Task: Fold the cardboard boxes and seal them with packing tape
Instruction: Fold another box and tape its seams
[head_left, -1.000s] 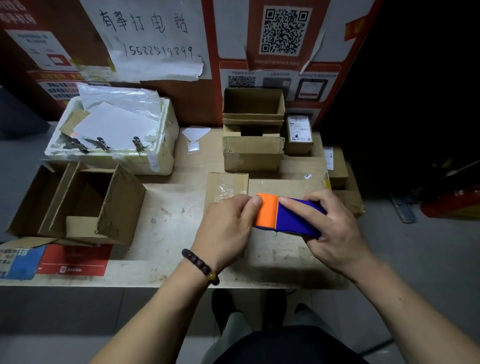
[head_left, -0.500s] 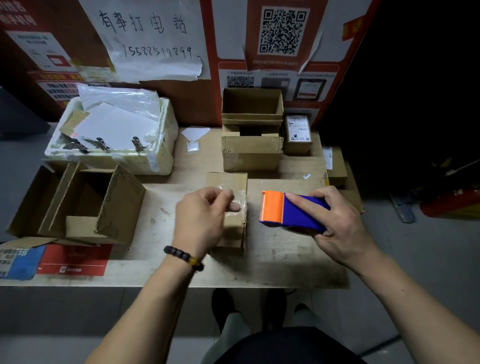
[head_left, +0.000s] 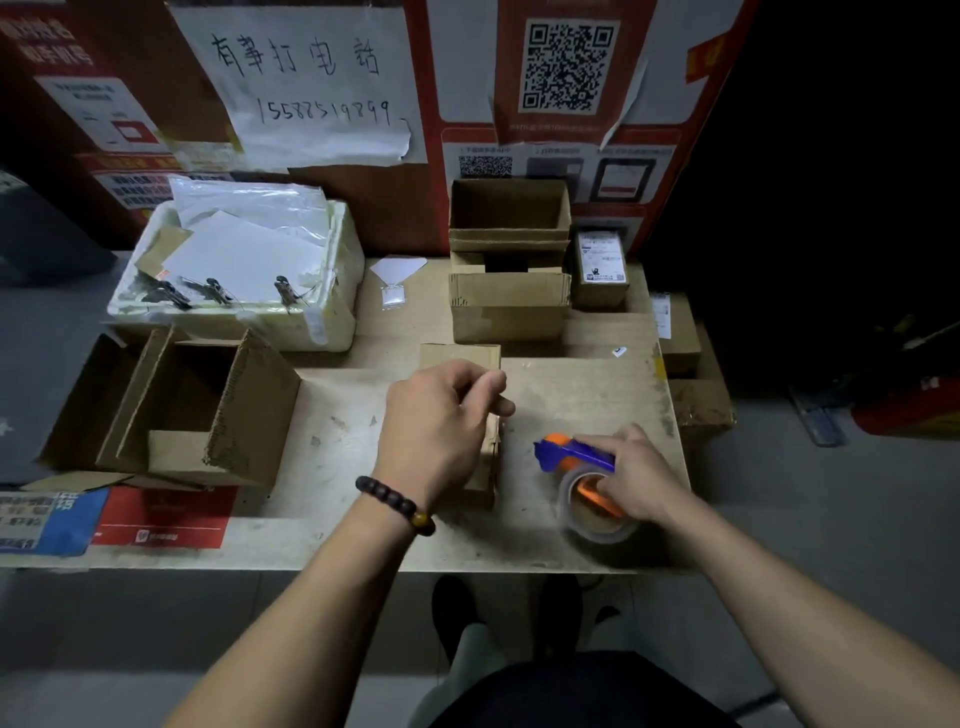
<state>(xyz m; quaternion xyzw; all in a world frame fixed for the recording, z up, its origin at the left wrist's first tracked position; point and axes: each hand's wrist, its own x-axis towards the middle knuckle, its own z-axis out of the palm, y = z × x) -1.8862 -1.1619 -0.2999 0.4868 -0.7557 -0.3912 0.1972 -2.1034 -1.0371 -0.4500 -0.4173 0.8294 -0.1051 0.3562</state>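
— So, where is the box you are sealing?

— Just left of the frame's centre, on the tabletop (head_left: 332, 415). It is the small cardboard box (head_left: 485, 447), and my left hand (head_left: 436, 426) covers most of it. Only its far flap and its right edge show past my knuckles.

— What are your left fingers doing?

— My left fingers (head_left: 483, 387) are curled over the top of the box. Whether they pinch a strip of tape or only press the cardboard, I cannot tell; the back of my hand hides it. A dark bead bracelet (head_left: 397, 501) sits on that wrist.

— And the right hand?

— My right hand (head_left: 636, 475) is lower right of centre, gripping the tape dispenser (head_left: 576, 457). The right fingers are wrapped round its blue and orange body, with the clear tape roll (head_left: 592, 512) below them, resting on the tabletop. The dispenser is just beside the box, not touching it.

— What else is on the tabletop?

— At the left, a larger open cardboard box (head_left: 208, 405) lies tipped on its side. Above it, upper left, a white foam box (head_left: 332, 291) holds papers and binder clips. At the upper middle, two open boxes are stacked (head_left: 509, 306), with a small labelled parcel (head_left: 600, 270) touching their right side. A handwritten notice (head_left: 306, 78) and a QR code poster (head_left: 566, 65) hang on the wall behind.
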